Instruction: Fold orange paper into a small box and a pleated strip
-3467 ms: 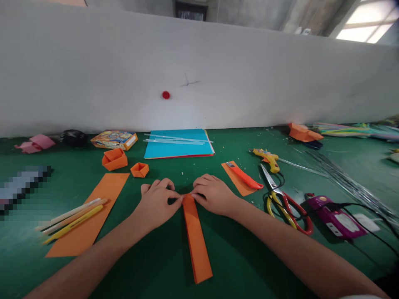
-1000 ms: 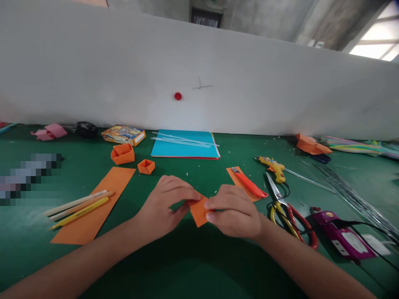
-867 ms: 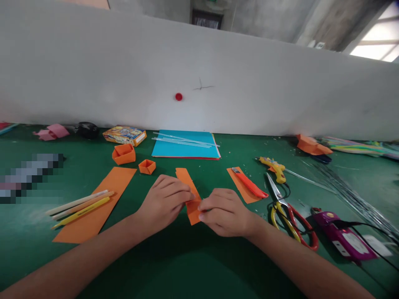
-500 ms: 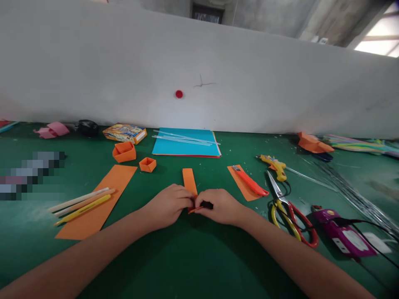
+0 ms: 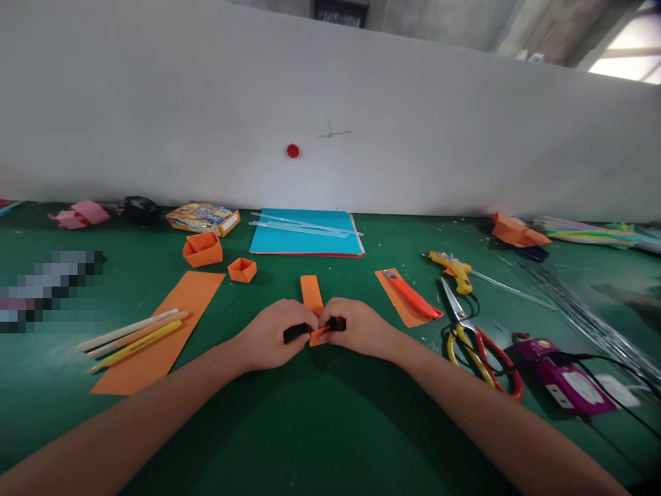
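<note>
An orange paper strip lies at the middle of the green table, its long end pointing away from me. My left hand pinches the strip's near end from the left. From the right, my right hand pinches the same end, fingertips almost touching the left ones. A folded flap of the strip shows below the fingertips; the exact fold is partly hidden by the fingers. Two folded orange paper rings, a larger one and a smaller one, stand beyond my left hand.
At left, several thin sticks rest on an orange sheet. A red cutter, glue gun, scissors and purple power strip lie at right. Blue paper sits by the white wall.
My fingers have shifted on the strip's near end, and a folded flap now shows more plainly below them. The left thumb has moved apart from its fingers, leaving a gap. The view has tilted slightly.
</note>
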A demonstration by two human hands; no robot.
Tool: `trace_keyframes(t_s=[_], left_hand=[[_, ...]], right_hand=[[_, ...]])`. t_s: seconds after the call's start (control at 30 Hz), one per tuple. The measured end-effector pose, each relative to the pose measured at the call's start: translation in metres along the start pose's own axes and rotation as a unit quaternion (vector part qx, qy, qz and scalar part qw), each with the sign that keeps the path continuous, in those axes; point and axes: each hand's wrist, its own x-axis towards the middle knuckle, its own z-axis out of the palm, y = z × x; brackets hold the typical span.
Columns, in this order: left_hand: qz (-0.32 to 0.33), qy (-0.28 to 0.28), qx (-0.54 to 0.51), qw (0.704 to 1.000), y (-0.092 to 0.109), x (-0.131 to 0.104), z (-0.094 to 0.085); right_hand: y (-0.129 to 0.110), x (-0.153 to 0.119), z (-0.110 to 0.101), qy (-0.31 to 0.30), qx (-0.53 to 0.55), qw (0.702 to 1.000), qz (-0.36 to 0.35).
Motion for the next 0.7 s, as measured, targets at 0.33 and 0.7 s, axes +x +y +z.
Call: trace_keyframes(t_s=[0.33,0.7], left_hand=[[0.014,-0.006,0.044,0.999,-0.002,-0.001,0.006],[0.061,-0.061,0.179,0.980,0.019,-0.004,-0.001]], right_hand=[[0.001,-0.001,0.001,0.026,-0.015,1.000,-0.009],[0.006,-0.006,-0.008,0.009,-0.215,0.975,-0.054]])
